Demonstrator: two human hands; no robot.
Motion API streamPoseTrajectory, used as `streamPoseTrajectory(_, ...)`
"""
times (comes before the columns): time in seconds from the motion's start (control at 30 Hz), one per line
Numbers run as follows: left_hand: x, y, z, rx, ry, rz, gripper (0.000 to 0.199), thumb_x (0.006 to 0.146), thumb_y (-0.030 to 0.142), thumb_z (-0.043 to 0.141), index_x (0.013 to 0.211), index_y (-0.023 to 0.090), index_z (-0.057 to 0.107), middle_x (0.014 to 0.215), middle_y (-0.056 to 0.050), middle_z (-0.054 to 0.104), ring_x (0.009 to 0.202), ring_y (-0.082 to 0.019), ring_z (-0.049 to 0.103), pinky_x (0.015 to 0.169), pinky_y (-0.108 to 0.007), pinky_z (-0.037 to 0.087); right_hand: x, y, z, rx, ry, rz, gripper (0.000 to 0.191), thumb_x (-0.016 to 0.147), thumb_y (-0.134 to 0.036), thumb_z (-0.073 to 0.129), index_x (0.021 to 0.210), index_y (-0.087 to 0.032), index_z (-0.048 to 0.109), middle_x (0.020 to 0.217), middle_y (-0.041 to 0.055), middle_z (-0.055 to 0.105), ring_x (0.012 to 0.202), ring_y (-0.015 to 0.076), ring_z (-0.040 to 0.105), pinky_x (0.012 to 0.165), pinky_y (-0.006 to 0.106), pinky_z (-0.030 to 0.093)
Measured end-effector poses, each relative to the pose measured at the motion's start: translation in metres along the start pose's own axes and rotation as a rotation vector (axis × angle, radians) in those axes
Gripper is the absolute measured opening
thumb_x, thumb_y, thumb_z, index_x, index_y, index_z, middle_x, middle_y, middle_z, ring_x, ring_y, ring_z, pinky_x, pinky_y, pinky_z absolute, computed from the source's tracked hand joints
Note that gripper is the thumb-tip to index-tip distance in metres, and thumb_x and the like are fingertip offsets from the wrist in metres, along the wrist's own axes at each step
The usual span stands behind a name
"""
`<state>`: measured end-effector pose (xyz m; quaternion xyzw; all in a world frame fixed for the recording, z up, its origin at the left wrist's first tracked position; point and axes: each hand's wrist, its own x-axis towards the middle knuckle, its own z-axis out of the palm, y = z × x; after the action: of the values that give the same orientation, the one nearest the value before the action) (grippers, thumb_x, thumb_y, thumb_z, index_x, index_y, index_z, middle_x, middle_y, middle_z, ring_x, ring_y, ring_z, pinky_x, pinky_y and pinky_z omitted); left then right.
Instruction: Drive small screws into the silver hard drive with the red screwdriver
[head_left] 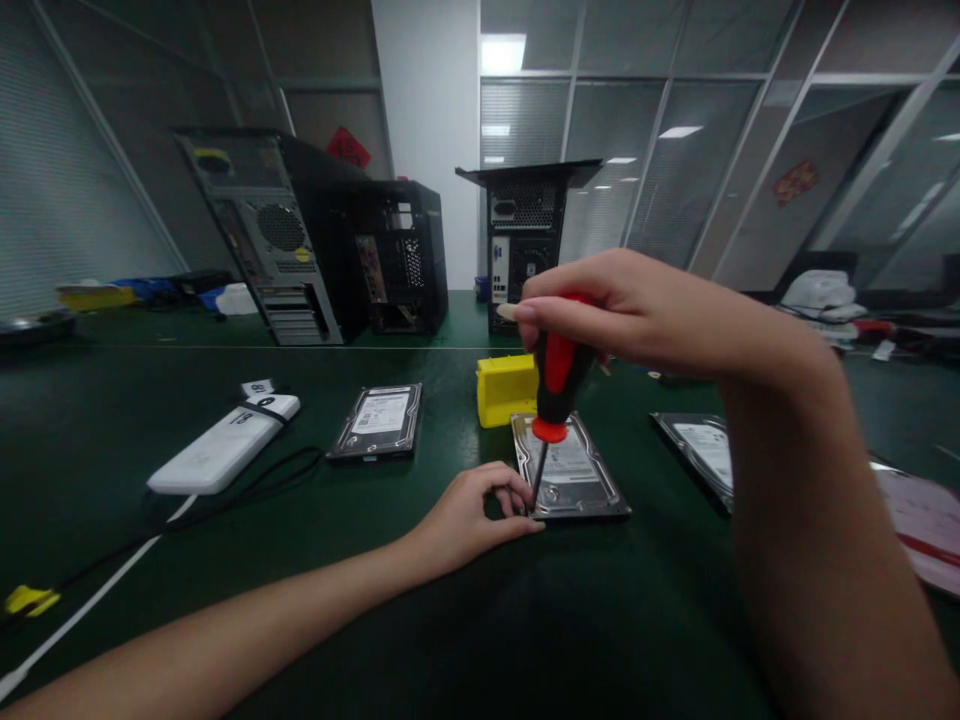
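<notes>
A hard drive (pixel 577 478) with a silver top and white label lies flat on the green table in front of me. My right hand (pixel 600 305) is wrapped over the handle of a red and black screwdriver (pixel 556 375) from above. The screwdriver stands nearly upright, its tip down at the drive's near left corner. At that same corner, my left hand (pixel 491 510) has its fingers curled and its thumb along the near edge, gripping the drive. The fingers partly hide the corner, and I cannot make out a screw there. Just behind the drive is a yellow plastic block (pixel 504 390).
Another hard drive (pixel 377 420) lies to the left, and one more drive (pixel 697 450) to the right, partly behind my forearm. A white power bank (pixel 225 445) with cables is farther left. Computer cases (pixel 315 240) stand at the back; a pink-labelled item (pixel 926 520) lies far right.
</notes>
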<state>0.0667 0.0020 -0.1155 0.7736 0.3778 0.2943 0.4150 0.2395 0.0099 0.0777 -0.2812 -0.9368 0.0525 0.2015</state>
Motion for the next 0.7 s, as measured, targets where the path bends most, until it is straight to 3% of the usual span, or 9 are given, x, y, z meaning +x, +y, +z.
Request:
streamPoseTrajectory(0.13,-0.001,0.002,0.0,-0.012,0.005,0.004,0.022,0.071,0.03,0.07,0.084,0.014,0.061,0.086,-0.001,0.059,0.069,-0.01,0.052,0.064,-0.022,0.041,0.001,-0.001,0.002,-0.002,0.007,-0.044,0.037,0.093,-0.041,0.04,0.085,-0.01,0.059,0.074,0.001,0.054,0.063,0.0043,0.046,0.056,0.015,0.034)
streamPoseTrajectory(0.23,-0.001,0.003,-0.001,-0.019,0.006,0.007,0.021,0.071,0.028,0.071,0.083,0.014,0.061,0.087,-0.001,0.059,0.069,-0.01,0.053,0.064,-0.022,0.041,-0.001,-0.005,0.0,-0.001,-0.006,0.001,0.036,0.095,-0.033,0.034,0.079,-0.01,0.057,0.072,0.0005,0.053,0.061,0.0041,0.046,0.054,0.015,0.035)
streamPoseTrajectory(0.33,-0.001,0.001,-0.001,-0.019,0.005,0.021,0.02,0.069,0.025,0.072,0.083,0.013,0.061,0.087,-0.001,0.058,0.067,-0.009,0.052,0.063,-0.021,0.041,-0.008,-0.008,-0.005,0.036,-0.05,0.077,0.025,0.094,-0.025,0.032,0.087,-0.014,0.054,0.08,-0.0004,0.055,0.066,0.0052,0.05,0.054,0.014,0.038)
streamPoseTrajectory(0.47,-0.001,-0.001,-0.001,-0.023,0.01,0.039,0.02,0.068,0.02,0.072,0.083,0.013,0.062,0.086,0.0,0.057,0.068,-0.008,0.052,0.063,-0.02,0.041,-0.015,-0.007,-0.009,0.035,-0.103,0.075,0.026,0.095,-0.038,0.035,0.101,-0.017,0.049,0.088,0.0,0.054,0.068,0.0057,0.051,0.052,0.014,0.038)
streamPoseTrajectory(0.7,-0.001,0.001,-0.001,-0.009,0.001,0.02,0.018,0.068,0.019,0.072,0.082,0.013,0.062,0.085,-0.001,0.058,0.068,-0.009,0.052,0.063,-0.02,0.04,-0.01,-0.008,-0.005,-0.117,-0.08,0.096,0.027,0.094,-0.037,0.035,0.093,-0.015,0.051,0.078,-0.0004,0.052,0.061,0.0043,0.047,0.048,0.015,0.034)
